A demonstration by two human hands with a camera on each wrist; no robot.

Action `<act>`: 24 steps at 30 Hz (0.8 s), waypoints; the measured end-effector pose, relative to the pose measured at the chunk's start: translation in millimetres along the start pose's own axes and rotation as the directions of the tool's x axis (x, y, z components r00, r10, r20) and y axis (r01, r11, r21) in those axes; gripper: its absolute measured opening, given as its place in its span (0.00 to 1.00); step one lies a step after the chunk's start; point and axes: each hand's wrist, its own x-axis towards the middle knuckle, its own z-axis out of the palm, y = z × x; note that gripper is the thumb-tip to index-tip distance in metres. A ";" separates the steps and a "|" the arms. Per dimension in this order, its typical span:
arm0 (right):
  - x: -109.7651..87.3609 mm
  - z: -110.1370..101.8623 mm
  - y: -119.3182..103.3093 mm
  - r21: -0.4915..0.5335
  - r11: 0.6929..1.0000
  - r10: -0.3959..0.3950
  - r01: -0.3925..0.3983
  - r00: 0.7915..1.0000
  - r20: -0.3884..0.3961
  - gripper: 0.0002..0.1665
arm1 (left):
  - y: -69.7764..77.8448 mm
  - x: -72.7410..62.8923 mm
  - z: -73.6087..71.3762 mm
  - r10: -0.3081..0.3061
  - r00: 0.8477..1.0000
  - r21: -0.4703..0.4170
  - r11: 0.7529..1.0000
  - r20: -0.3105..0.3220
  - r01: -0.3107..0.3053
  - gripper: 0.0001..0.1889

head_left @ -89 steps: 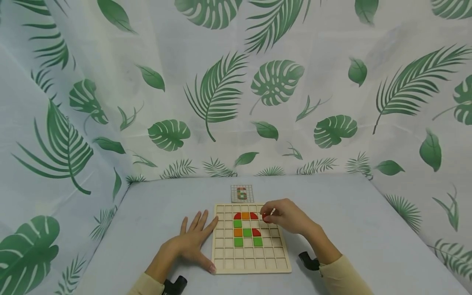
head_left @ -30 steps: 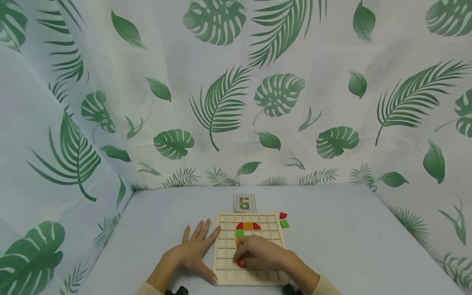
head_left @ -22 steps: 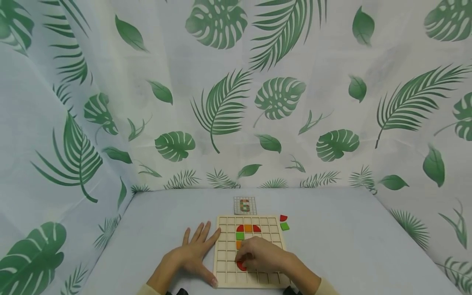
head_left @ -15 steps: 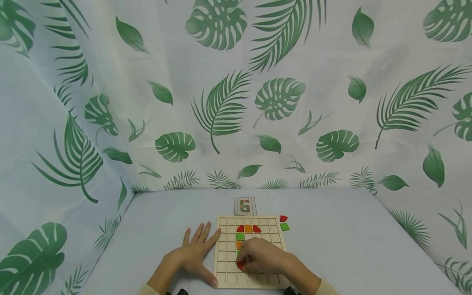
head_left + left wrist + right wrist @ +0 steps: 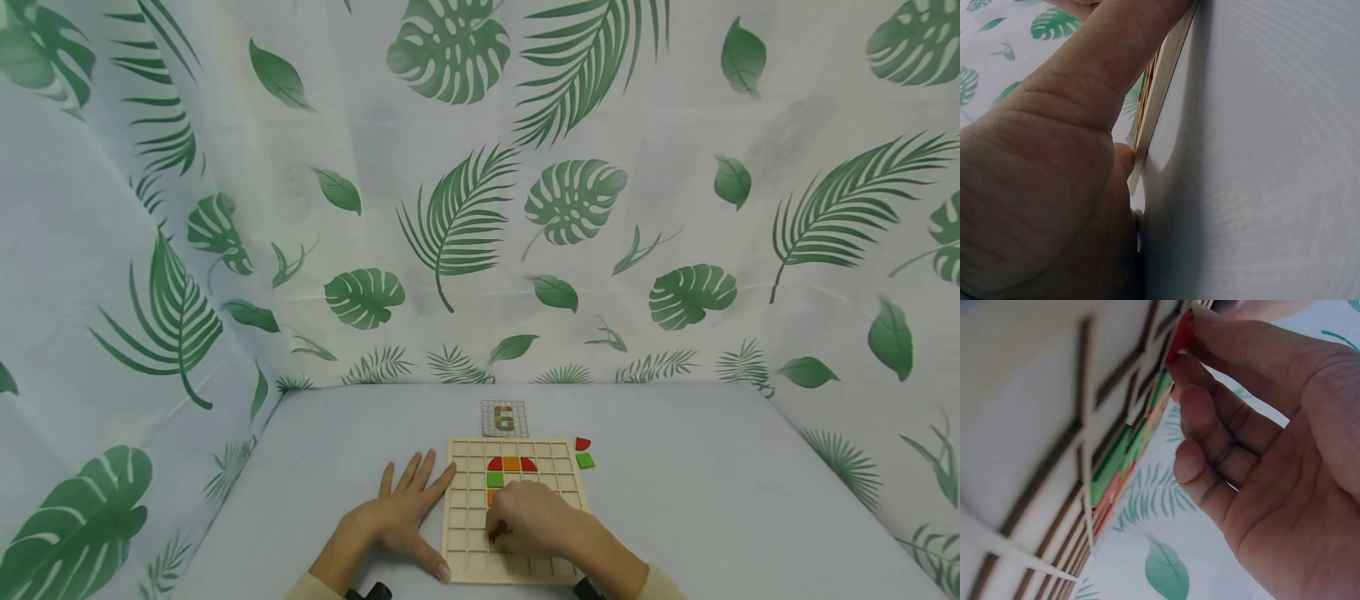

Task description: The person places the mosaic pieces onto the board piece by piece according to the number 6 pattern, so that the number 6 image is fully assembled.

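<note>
Left hand (image 5: pixel 401 510) blocks board (image 5: pixel 465 567) left edge (right side open).

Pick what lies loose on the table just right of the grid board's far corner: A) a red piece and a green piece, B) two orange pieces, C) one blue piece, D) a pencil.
A: in the head view a red piece and a green piece lie on the table beside the grid board, apart from the right hand.
</note>
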 end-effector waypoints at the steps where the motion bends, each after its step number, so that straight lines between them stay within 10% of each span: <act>1: 0.6 -0.8 -0.4 -0.014 1.000 0.006 -0.006 1.000 0.005 0.05 | 0.4 0.5 0.1 0.001 1.000 0.000 1.000 0.000 -0.001 0.76; 24: -1.2 -3.7 -13.0 -0.063 0.994 0.088 -0.087 0.996 0.012 0.03 | 2.2 3.0 -0.9 -0.014 1.000 0.024 1.000 0.005 0.014 0.76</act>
